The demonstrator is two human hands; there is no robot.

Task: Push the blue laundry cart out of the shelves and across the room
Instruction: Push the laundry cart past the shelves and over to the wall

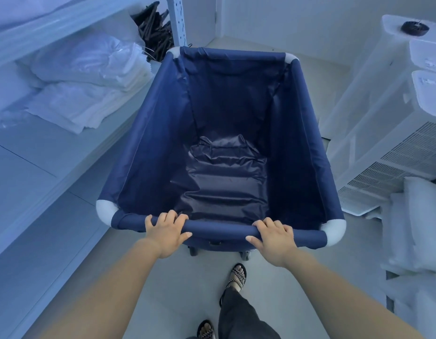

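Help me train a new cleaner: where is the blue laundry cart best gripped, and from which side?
Grip the near top rail of the blue laundry cart, from behind: a level round bar, cart-wide, so left hand and right hand wrap over it.

cart wheels [193, 251] mostly hidden, shelf [41, 167] cropped at left, sandalled foot [206, 329] cropped below

A: Place type?
B: Linen storeroom.
A: Evidence?
B: Shelf [41, 155], 9 o'clock; folded white linen [85, 77] on it, 10 o'clock; dark hangers [155, 30], 11 o'clock; fabric cart [151, 123], 12 o'clock; white vented units [405, 155], 3 o'clock.
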